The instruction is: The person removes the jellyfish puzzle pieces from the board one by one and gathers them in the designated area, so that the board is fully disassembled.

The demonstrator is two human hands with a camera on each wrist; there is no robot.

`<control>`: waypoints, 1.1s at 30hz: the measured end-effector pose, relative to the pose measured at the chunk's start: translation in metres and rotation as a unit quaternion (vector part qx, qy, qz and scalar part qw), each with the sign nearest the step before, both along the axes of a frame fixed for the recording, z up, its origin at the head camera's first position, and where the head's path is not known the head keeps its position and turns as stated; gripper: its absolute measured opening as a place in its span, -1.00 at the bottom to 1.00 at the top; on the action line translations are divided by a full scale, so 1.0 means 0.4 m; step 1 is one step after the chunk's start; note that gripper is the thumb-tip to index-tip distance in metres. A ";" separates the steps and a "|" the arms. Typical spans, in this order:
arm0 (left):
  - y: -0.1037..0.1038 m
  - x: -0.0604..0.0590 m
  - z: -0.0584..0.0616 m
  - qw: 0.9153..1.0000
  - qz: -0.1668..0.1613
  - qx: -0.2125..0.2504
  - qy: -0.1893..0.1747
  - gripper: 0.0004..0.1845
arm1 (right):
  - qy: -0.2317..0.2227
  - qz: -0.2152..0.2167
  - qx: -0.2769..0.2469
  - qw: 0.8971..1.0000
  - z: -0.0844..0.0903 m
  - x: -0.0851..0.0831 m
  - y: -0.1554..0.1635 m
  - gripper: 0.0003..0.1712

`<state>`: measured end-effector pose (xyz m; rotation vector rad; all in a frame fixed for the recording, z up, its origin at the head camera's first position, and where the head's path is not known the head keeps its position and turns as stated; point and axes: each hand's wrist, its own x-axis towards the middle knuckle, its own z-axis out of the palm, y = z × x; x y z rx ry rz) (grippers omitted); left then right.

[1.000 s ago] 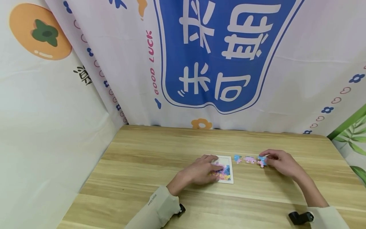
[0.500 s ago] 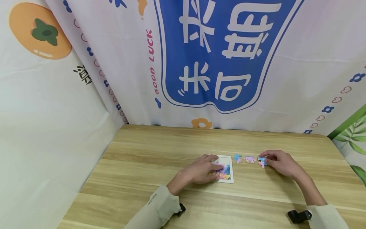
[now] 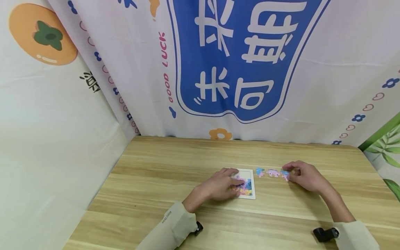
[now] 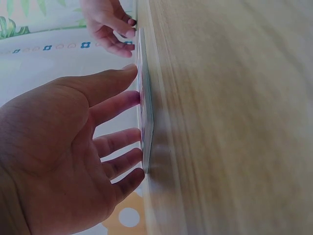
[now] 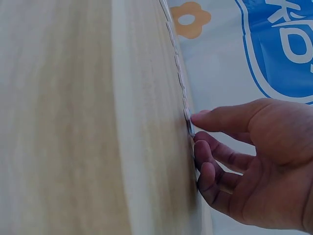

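Right hand [image 3: 304,175] pinching loose puzzle piece [image 3: 284,174], edged slightly leftward, left hand [image 3: 220,185] still flat on puzzle board [image 3: 251,193]

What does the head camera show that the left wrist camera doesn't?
Only the head view shows the puzzle board's colourful picture, the two loose puzzle pieces lying in a row beside it, and the banner behind. Only the left wrist view shows the board edge-on, with straight fingertips pressing it. Both show the left hand on the board, the right hand and the wooden table.

puzzle board [image 3: 249,184]: flat on table | loose pieces [image 3: 273,173]: row beside it
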<state>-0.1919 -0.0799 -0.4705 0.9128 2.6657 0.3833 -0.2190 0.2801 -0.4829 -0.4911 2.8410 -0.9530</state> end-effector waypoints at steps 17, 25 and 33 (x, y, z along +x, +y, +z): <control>0.000 -0.004 0.002 1.000 0.002 -0.001 -0.001 -0.46 | -0.014 -0.010 0.007 1.000 0.008 0.001 -0.007 -0.70; -0.002 0.000 0.003 1.000 0.004 -0.002 0.002 -0.46 | -0.014 -0.010 0.006 1.000 0.005 -0.001 -0.007 -0.71; 0.000 -0.002 0.003 1.000 0.004 0.000 -0.004 -0.46 | -0.013 -0.013 0.006 1.000 0.002 0.001 -0.006 -0.70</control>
